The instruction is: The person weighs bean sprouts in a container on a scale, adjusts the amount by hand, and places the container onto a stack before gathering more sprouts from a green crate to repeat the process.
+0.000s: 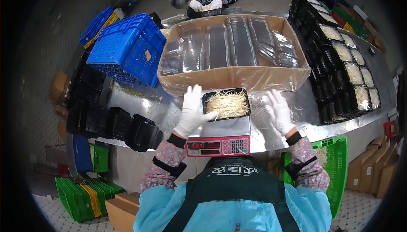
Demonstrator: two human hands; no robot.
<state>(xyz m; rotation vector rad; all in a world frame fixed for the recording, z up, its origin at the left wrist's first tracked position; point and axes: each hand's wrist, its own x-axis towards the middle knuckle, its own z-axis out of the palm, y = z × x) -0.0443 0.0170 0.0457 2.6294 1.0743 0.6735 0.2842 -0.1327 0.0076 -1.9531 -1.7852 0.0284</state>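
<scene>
My left hand [190,115] was spread, its thumb by the black tray [205,101] of pale sprouts [229,104], which sat on the scale [237,127], likely so that it carried the weight, while my right hand [280,115], also spread, hung apart, perhaps to avoid adding load.

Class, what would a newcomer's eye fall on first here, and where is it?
Probably the black plastic tray of pale strands on the red-fronted scale, between the white-gloved left hand and right hand. Next, perhaps, the brown cardboard box of clear plastic lids beyond it, and the blue plastic crates to its left.
</scene>
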